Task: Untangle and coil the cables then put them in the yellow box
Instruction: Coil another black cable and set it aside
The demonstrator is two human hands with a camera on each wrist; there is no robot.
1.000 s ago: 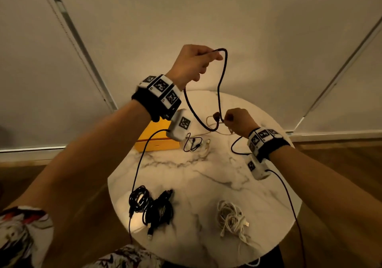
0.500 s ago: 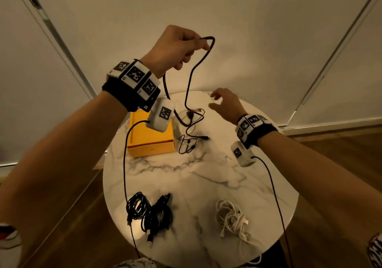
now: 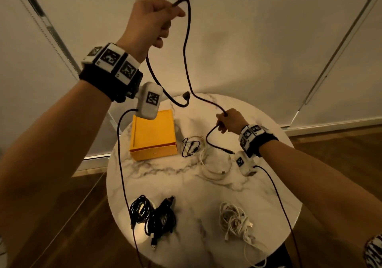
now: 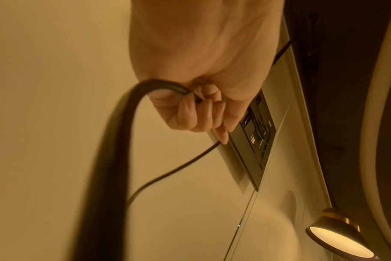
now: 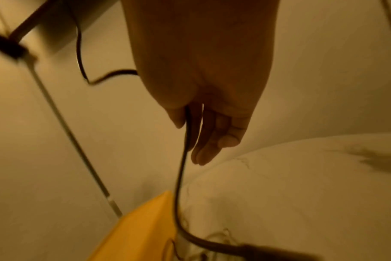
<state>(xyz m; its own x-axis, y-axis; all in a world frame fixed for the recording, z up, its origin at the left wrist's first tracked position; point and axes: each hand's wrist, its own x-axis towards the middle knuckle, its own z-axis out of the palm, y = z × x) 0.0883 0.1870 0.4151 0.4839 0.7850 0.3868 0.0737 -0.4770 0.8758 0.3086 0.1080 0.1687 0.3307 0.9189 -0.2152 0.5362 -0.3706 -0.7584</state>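
Black cable (image 3: pixel 187 46), thin, round-sheathed: raised in the air above round white marble-patterned table (image 3: pixel 206 187), strung between both hands. Upper bend pinched in left hand (image 3: pixel 149 22), fingers curled tight around it, held high against pale wall; one end with plug dangling below, curling just over far table edge. Lower stretch gripped in right hand (image 3: pixel 229 121), thumb pressed against fingers with cable between; other plug end trailing down toward table beside right wrist.

Yellow cardboard box (image 3: pixel 153 135), rectangular, lidded: flat on far left part of table, below left wrist camera, apart from held cable.

Small thin black cable (image 3: pixel 190 146), loosely looped: on table just right of box. Loose white cable (image 3: pixel 215 164), open loop: beside it, under right hand, partly overlapping.

Two coiled black cables (image 3: pixel 153 216): near left edge of table, touching each other. Bundled white cable (image 3: pixel 235 222): near right side, tail running off table edge.

Wrist-camera lead (image 3: pixel 122 164), black: hanging from left wrist across left table edge, passing over nearer black coil.
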